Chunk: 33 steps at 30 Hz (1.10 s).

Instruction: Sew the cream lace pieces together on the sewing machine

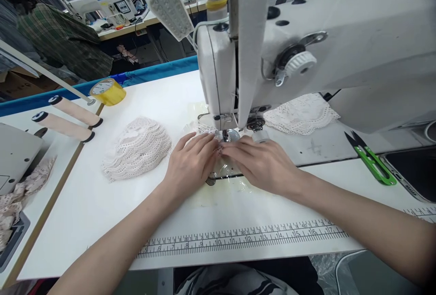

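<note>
A white sewing machine point(218, 72) stands over the table, its needle area just beyond both hands. My left hand point(194, 161) lies by the presser foot with its fingers bent over a small piece of white lace point(204, 127). My right hand point(264, 163) meets it from the right, fingers pinched together at the lace edge near the needle. Most of the lace is hidden beneath the fingers and machine head. Left of my left hand sits a pile of white lace pieces point(138, 147). More scalloped lace point(303, 113) lies behind the machine head at the right.
Green snips point(374, 163) and a phone point(413, 172) lie at the right. Yellow tape point(108, 92) and two thread cones point(64, 125) are at the left. A ruler strip point(238, 239) runs along the front edge. A person in plaid point(64, 40) sits at the back left.
</note>
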Motion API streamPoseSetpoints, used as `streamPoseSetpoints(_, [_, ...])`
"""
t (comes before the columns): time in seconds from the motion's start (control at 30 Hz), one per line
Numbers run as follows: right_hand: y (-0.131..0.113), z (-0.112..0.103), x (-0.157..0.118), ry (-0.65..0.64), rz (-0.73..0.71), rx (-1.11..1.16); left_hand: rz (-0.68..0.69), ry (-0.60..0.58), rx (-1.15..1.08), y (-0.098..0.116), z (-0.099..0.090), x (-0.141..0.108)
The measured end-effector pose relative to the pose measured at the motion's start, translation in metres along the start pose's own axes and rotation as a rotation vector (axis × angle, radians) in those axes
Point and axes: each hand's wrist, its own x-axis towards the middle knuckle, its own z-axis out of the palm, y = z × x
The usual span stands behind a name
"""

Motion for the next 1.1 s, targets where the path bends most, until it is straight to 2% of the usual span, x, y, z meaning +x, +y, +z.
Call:
streamPoseSetpoints(0.07, [-0.003,-0.001,0.001,-0.067,-0.013,0.056,-0.02,-0.021,0.037,-0.003,-0.002,-0.002])
streamPoseSetpoints(0.13, [-0.003,-0.004,0.001,-0.07,-0.029,0.033,0.004,-0.027,0.079,-0.003,-0.007,-0.004])
streamPoseSetpoints(0.27, [-0.001,-0.012,0.001,0.101,-0.052,-0.198,0.121,0.093,0.111,0.001,-0.017,-0.005])
streamPoseSetpoints(0.33, [-0.004,-0.014,0.002,0.127,-0.077,-0.183,0.165,0.119,0.089,0.002,-0.018,-0.004])
streamPoseSetpoints(0.43, [-0.011,-0.014,0.002,0.103,-0.119,-0.046,0.193,0.032,0.062,-0.002,-0.014,-0.001])
streamPoseSetpoints(0.53, [-0.015,-0.013,0.0,0.115,-0.083,-0.067,0.209,-0.045,0.064,-0.006,-0.01,0.0])
streamPoseSetpoints(0.6, [-0.015,-0.013,-0.002,0.092,-0.05,-0.087,0.21,-0.053,0.048,-0.007,-0.008,-0.001])
streamPoseSetpoints(0.8, [-0.006,-0.008,-0.004,-0.095,0.085,-0.21,0.168,-0.056,-0.042,-0.002,-0.002,-0.002])
streamPoseSetpoints(0.97, [0.007,-0.005,0.001,-0.113,0.094,-0.216,0.227,-0.019,-0.009,0.002,-0.001,-0.003])
streamPoseSetpoints(1.1, [0.01,-0.005,0.003,-0.134,0.101,-0.213,0.247,-0.058,0.06,0.005,-0.004,-0.004])
